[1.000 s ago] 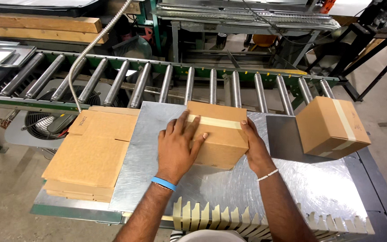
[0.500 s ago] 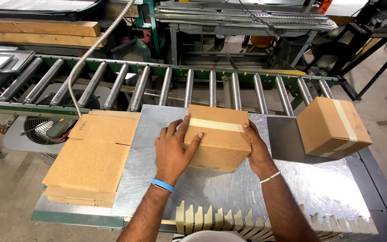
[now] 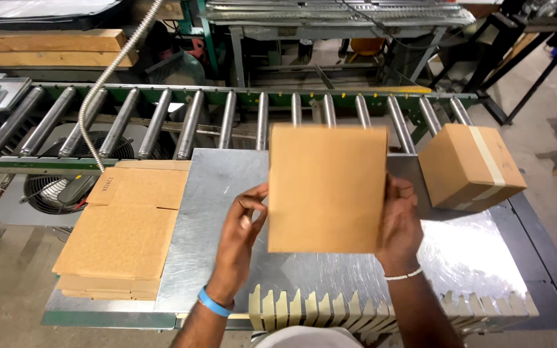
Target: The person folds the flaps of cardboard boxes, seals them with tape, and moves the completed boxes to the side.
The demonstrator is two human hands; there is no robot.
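I hold a small brown cardboard box (image 3: 327,187) up above the metal table (image 3: 227,193), a plain flat face turned toward me. My left hand (image 3: 243,241) grips its left edge with fingers curled against it; a blue band circles that wrist. On the other side, my right hand (image 3: 400,222) clasps the right edge and wears a thin white bracelet. The box hides most of the fingers behind it.
A stack of flat cardboard blanks (image 3: 127,225) lies at the table's left end. A taped closed box (image 3: 469,166) stands at the right rear. A roller conveyor (image 3: 227,116) runs behind the table. Strips of cut tape (image 3: 330,309) hang along the near edge.
The box lay on the table under both hands with its taped seam up; now it is lifted and tipped so a plain face looks at me.
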